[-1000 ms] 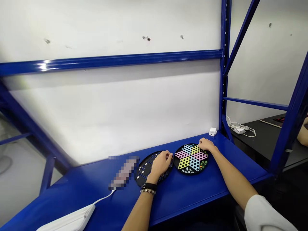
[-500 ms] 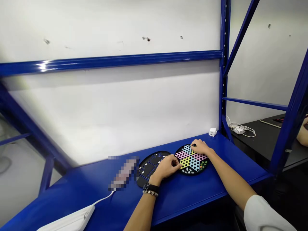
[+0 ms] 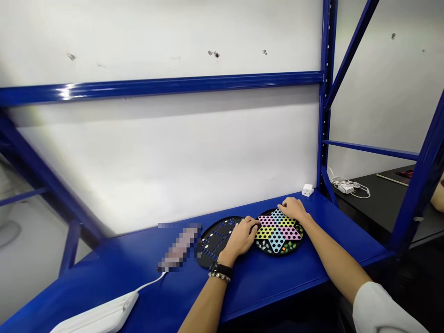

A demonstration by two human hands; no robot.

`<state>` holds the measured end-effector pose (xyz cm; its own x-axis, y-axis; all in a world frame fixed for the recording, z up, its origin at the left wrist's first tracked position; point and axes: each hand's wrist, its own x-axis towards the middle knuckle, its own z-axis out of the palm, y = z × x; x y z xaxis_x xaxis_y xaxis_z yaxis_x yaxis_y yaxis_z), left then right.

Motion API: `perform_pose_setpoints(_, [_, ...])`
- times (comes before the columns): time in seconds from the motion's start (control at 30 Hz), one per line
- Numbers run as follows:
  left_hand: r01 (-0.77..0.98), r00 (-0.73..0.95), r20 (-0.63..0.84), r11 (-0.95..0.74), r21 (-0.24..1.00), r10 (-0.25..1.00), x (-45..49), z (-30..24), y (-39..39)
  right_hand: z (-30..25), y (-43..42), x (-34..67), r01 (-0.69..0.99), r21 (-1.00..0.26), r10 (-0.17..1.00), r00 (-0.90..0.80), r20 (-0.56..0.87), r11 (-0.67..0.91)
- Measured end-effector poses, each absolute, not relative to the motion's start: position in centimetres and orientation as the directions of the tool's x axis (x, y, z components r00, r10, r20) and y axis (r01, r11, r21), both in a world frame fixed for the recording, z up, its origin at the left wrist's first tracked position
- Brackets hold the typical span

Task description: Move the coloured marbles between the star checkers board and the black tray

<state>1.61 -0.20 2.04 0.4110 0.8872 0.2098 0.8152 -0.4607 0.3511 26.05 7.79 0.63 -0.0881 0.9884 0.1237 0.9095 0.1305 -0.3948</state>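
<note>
A round black Chinese-checkers board [image 3: 279, 235] with a pastel star of holes lies on the blue shelf [image 3: 277, 277]. Small marbles sit along its near rim. Left of it lies a second round black tray [image 3: 217, 238] with holes and a few white pieces. My left hand [image 3: 243, 236], wearing a black band and a bead bracelet, rests with curled fingers at the board's left edge, between the two discs. My right hand [image 3: 293, 208] lies on the board's far edge, fingers bent down onto it. What either hand holds is too small to make out.
A blurred object [image 3: 178, 247] lies left of the black tray. A white device [image 3: 99, 317] with a white cable sits at the shelf's near left. A small white plug [image 3: 307, 190] stands by the blue upright. A black table [image 3: 381, 199] with a charger cable is to the right.
My left hand moved from the black tray rightward to the star board's left edge. The board has turned. My right hand stays on the far edge, shifted slightly.
</note>
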Motion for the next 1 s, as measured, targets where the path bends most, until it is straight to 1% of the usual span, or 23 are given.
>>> perform_pose_setpoints(0.03, [0.805,0.41,0.224,-0.466,0.367,0.884,1.7,2.1,-0.2,0.6,7.8,26.0,0.892,-0.424,0.983,-0.102,0.15,0.158])
perform_pose_setpoints(0.1, [0.79,0.405,0.243,-0.471,0.392,0.881,1.8,2.1,-0.2,0.5,7.8,25.9,0.841,-0.484,0.969,-0.182,0.169,0.243])
perform_pose_setpoints(0.2, [0.78,0.407,0.25,-0.476,0.405,0.879,1.9,2.0,-0.3,0.0,7.8,25.7,0.791,-0.517,0.943,-0.311,0.121,0.327])
perform_pose_setpoints(0.43, [0.773,0.409,0.264,-0.485,0.409,0.874,1.9,1.9,-0.2,-0.3,7.7,25.7,0.804,-0.497,0.935,-0.352,0.043,0.325])
perform_pose_setpoints(0.6, [0.783,0.389,0.287,-0.479,0.397,0.875,1.9,2.0,-0.2,0.0,7.7,25.1,0.834,-0.459,0.947,-0.317,0.057,0.307])
perform_pose_setpoints(0.73, [0.814,0.364,0.285,-0.452,0.365,0.887,1.9,1.9,-0.2,0.2,7.9,25.2,0.883,-0.407,0.973,-0.211,0.098,0.233])
perform_pose_setpoints(0.83, [0.845,0.341,0.279,-0.423,0.327,0.897,1.7,1.7,-0.1,0.5,8.2,25.8,0.911,-0.383,0.988,-0.14,0.059,0.151])
perform_pose_setpoints(1.0, [0.906,0.31,0.236,-0.362,0.222,0.921,1.7,1.7,-0.1,0.8,8.4,27.0,0.929,-0.367,0.998,-0.062,-0.002,0.058])
